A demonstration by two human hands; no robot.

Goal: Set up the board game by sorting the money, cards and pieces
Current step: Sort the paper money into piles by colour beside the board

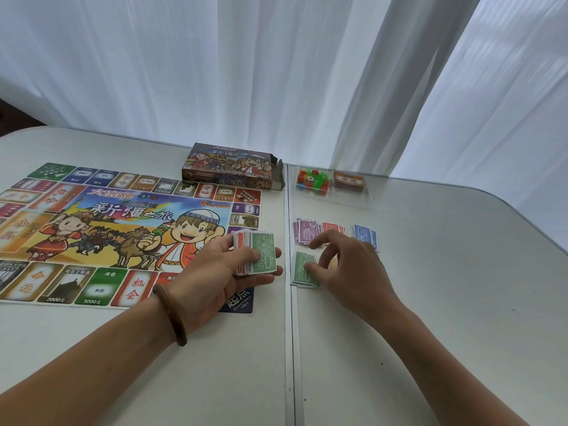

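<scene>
Four small piles of paper play money lie on the right half of the white folding table (430, 302). A purple pile (304, 231), a red pile (332, 227) and a blue pile (365, 235) form a far row. A green pile of 500 notes (302, 272) lies nearer, just right of the table's centre seam.

Left hand (215, 272): palm up, with a brown wooden bracelet (173, 316) at the wrist. Its grip is closed round a thick unsorted stack of notes (256, 253), a green 500 uppermost and the thumb across the top. The stack is held above the near right corner of the colourful paper game board (123, 232).

Right hand (350, 265): over the piles, grip released, fingers loosely bent and spread. The thumb tip rests on the green pile and the forefinger reaches toward the purple and red piles.

Far side: a printed cardboard game box (230, 166), end flap open, lies at the board's far right edge. Right of it, a clear plastic tray (338, 198) holds small coloured plastic pieces (313, 179) and an orange-brown card deck (349, 181). White curtains (276, 72) hang behind the table.
</scene>
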